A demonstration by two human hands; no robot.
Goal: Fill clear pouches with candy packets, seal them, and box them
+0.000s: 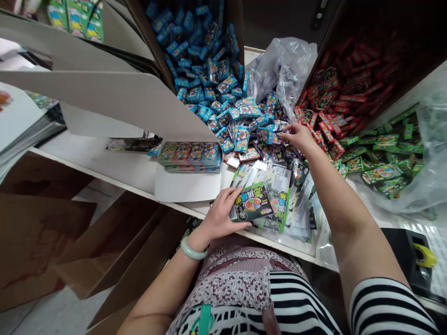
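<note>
My left hand [223, 214] grips a black-and-green printed packet [254, 203] by its left end, thumb below and fingers above. Under it lies a loose pile of similar flat printed packets in clear plastic [279, 179]. My right hand [297, 138] reaches into the heap of small boxes, its fingers pinched together over small purple boxes [277, 151]. Whether a box sits between those fingertips is too small to tell. Small blue boxes [241, 138] spread just left of them, and small red boxes [326, 128] lie to the right.
Rows of small boxes [190, 156] stand on a white card flap [188, 186] at left. Behind are a blue-box carton [237, 28] and a crumpled clear bag [289, 60]. Green packs [384, 144] and a yellow-handled tape dispenser [424, 255] are at right. Cardboard cartons [38, 242] stand below left.
</note>
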